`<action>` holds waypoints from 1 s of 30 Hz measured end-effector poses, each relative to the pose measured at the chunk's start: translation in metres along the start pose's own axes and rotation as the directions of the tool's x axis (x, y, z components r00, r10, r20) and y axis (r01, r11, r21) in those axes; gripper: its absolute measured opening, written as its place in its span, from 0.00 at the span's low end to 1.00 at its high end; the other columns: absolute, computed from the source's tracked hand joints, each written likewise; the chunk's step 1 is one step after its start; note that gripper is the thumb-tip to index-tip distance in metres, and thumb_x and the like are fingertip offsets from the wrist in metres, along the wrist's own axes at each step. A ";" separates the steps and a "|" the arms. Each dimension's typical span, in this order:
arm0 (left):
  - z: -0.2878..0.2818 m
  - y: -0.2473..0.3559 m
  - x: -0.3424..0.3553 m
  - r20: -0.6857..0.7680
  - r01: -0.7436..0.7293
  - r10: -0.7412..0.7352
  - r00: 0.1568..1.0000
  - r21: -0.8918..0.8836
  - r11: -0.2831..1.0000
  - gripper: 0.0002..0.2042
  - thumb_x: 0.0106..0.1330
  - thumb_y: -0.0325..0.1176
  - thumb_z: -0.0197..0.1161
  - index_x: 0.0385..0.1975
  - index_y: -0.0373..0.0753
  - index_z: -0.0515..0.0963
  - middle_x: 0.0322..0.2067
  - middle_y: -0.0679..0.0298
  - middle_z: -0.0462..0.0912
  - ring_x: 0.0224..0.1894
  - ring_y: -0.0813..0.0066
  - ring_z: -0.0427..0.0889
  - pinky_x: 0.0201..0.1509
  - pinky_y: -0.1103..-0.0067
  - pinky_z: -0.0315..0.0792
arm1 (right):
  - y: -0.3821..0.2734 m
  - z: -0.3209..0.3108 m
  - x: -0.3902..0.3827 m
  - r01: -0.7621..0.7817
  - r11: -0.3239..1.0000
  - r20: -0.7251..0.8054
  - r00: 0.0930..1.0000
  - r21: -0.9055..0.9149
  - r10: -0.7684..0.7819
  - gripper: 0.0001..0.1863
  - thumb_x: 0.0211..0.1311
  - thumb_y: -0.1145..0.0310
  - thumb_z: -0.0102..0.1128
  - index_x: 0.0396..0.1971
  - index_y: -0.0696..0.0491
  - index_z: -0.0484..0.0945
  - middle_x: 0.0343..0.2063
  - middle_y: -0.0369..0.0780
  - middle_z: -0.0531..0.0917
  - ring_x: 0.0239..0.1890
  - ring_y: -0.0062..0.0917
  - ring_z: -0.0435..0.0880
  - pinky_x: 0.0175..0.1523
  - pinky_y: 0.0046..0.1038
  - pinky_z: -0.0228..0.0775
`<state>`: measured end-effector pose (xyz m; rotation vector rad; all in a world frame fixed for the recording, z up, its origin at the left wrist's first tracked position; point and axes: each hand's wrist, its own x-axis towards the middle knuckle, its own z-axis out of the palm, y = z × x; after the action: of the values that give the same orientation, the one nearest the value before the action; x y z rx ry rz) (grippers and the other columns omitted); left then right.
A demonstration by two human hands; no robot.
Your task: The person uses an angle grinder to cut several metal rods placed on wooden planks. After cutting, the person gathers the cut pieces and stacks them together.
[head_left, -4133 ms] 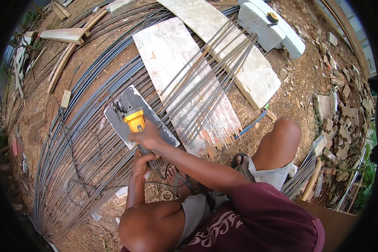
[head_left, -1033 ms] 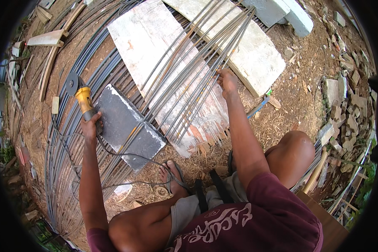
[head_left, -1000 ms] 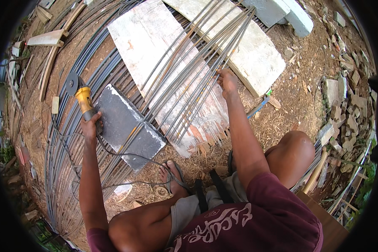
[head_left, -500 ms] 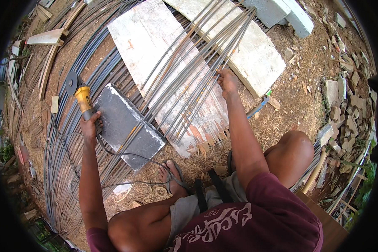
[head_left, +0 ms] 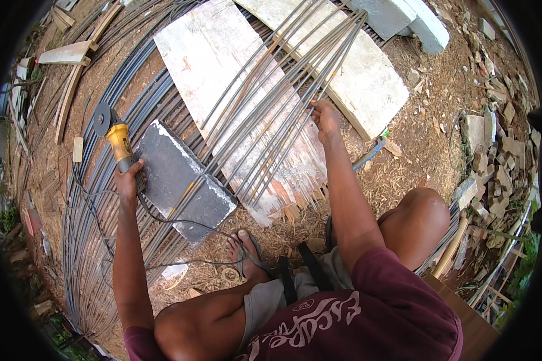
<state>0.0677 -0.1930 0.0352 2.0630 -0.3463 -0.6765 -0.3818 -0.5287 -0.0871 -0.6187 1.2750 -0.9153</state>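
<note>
My left hand (head_left: pixel 129 178) is wrapped round the rear of a yellow and grey angle grinder (head_left: pixel 120 140), whose dark disc (head_left: pixel 102 120) points away from me above a bundle of bent steel bars. Its black cable trails down towards my foot. My right hand (head_left: pixel 326 118) is closed at the edge of a row of steel rods (head_left: pixel 275 129), gripping a rod; its fingers partly hide the grip. These rods lie slantwise across a whitish worn board (head_left: pixel 214 45), a pale thick slab (head_left: pixel 367 81) and a dark grey block (head_left: pixel 176 174) with chipped white edges.
A blue-handled tool (head_left: pixel 369 154) lies on wood chips right of my right forearm. Broken bricks and rubble (head_left: pixel 494 168) are heaped at the right. Long bundled bars (head_left: pixel 81 240) curve along the left, with timber pieces (head_left: pixel 69 99) beyond. My sandalled foot (head_left: pixel 244 249) stands near the cable (head_left: pixel 205 227).
</note>
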 end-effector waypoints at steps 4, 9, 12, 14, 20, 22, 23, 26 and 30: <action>0.001 0.001 -0.001 -0.003 -0.005 0.005 1.000 -0.014 1.000 0.16 0.62 0.35 0.79 0.40 0.37 0.78 0.26 0.66 0.82 0.21 0.77 0.82 0.26 0.79 0.79 | -0.002 0.001 -0.002 -0.015 1.000 -0.014 1.000 0.018 0.015 0.10 0.68 0.71 0.64 0.46 0.58 0.83 0.34 0.39 0.87 0.30 0.17 0.85 0.31 0.19 0.70; 0.001 0.000 -0.002 -0.007 -0.009 0.008 1.000 -0.017 1.000 0.17 0.62 0.35 0.79 0.40 0.37 0.78 0.27 0.66 0.83 0.21 0.77 0.82 0.26 0.79 0.81 | -0.003 0.002 -0.003 -0.023 1.000 -0.025 0.999 0.016 0.024 0.04 0.67 0.74 0.63 0.39 0.55 0.83 0.34 0.38 0.88 0.31 0.20 0.86 0.32 0.21 0.69; 0.001 0.000 -0.001 -0.005 -0.011 0.011 1.000 -0.011 1.000 0.17 0.62 0.35 0.79 0.41 0.37 0.77 0.26 0.66 0.82 0.21 0.77 0.83 0.26 0.79 0.81 | -0.002 0.001 -0.002 -0.027 1.000 -0.031 0.999 0.001 0.027 0.04 0.67 0.73 0.63 0.39 0.55 0.82 0.35 0.38 0.88 0.31 0.19 0.86 0.33 0.22 0.69; 0.001 0.000 0.000 -0.019 -0.003 0.003 1.000 0.011 1.000 0.17 0.62 0.36 0.79 0.41 0.37 0.77 0.26 0.66 0.82 0.22 0.77 0.83 0.26 0.79 0.81 | -0.001 0.001 -0.001 -0.026 1.000 -0.033 0.999 -0.002 0.026 0.04 0.67 0.73 0.64 0.39 0.55 0.82 0.35 0.38 0.88 0.31 0.20 0.86 0.33 0.22 0.69; 0.001 0.001 -0.001 -0.016 0.001 -0.001 1.000 0.003 1.000 0.18 0.61 0.36 0.80 0.41 0.37 0.77 0.27 0.66 0.82 0.23 0.77 0.83 0.27 0.79 0.81 | 0.000 0.001 -0.001 -0.029 0.999 -0.027 0.999 0.014 0.029 0.05 0.69 0.72 0.64 0.40 0.56 0.83 0.35 0.39 0.88 0.29 0.18 0.84 0.31 0.20 0.69; 0.001 0.001 -0.001 0.000 -0.008 0.008 1.000 -0.016 1.000 0.18 0.61 0.36 0.80 0.41 0.37 0.77 0.27 0.66 0.82 0.23 0.77 0.83 0.27 0.79 0.81 | -0.001 0.001 -0.001 -0.034 0.999 -0.035 0.999 -0.018 0.033 0.08 0.70 0.69 0.64 0.42 0.57 0.83 0.33 0.38 0.88 0.28 0.15 0.82 0.30 0.17 0.69; 0.001 0.002 -0.001 -0.021 0.001 -0.001 1.000 0.009 1.000 0.18 0.61 0.36 0.80 0.41 0.37 0.77 0.27 0.66 0.82 0.23 0.77 0.83 0.28 0.79 0.81 | -0.001 0.002 -0.002 -0.021 1.000 -0.026 0.999 -0.006 0.021 0.08 0.70 0.69 0.63 0.43 0.58 0.83 0.33 0.38 0.88 0.28 0.15 0.82 0.29 0.17 0.69; 0.001 0.001 -0.002 -0.028 -0.010 0.011 1.000 0.013 1.000 0.17 0.61 0.36 0.79 0.41 0.37 0.78 0.27 0.67 0.82 0.22 0.77 0.83 0.27 0.79 0.81 | -0.001 0.004 -0.003 0.001 1.000 -0.031 1.000 -0.015 -0.002 0.10 0.71 0.68 0.63 0.45 0.58 0.84 0.32 0.37 0.88 0.28 0.16 0.82 0.29 0.17 0.68; -0.002 -0.002 -0.004 -0.004 0.002 -0.002 1.000 -0.007 1.000 0.16 0.62 0.36 0.79 0.39 0.38 0.78 0.25 0.67 0.82 0.21 0.77 0.82 0.26 0.80 0.80 | 0.002 0.002 -0.007 0.011 0.998 -0.024 1.000 -0.065 -0.012 0.12 0.72 0.67 0.64 0.46 0.59 0.85 0.31 0.37 0.88 0.27 0.16 0.81 0.29 0.18 0.68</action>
<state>0.0659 -0.1884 0.0355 2.0586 -0.3392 -0.6734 -0.3798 -0.5214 -0.0845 -0.6680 1.3282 -0.8960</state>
